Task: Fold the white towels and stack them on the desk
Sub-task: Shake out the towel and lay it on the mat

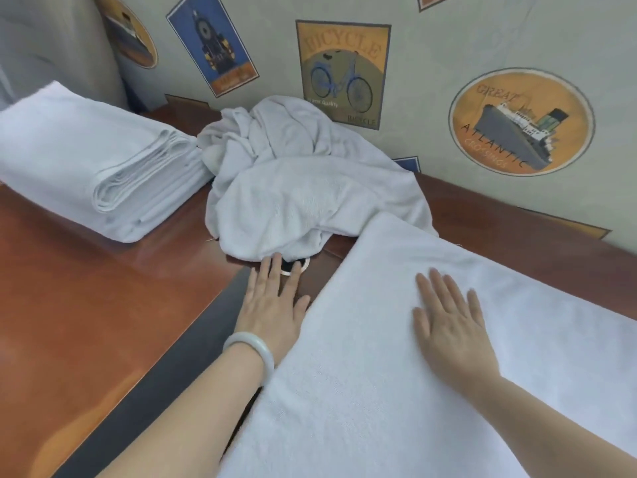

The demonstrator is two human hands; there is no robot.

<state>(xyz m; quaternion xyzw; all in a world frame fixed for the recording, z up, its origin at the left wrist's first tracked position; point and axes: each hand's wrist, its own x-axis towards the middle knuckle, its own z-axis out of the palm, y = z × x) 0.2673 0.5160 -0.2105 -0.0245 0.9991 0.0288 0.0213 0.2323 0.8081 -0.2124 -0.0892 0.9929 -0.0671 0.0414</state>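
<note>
Both hands lie flat with fingers straight, gripping nothing. The right hand (455, 326) presses on the spread towel (362, 391) near its middle. The left hand (272, 305) rests on the desk (86, 322) just beside that towel's left edge. Beyond them a crumpled heap (293, 188) is unfolded. A folded stack (96, 167) sits far left. Judgement: partway done.

The one camera sits on the person's head. It looks forward and down, close over the desk (86, 305), toward the wall (448, 36) behind its back edge.
</note>
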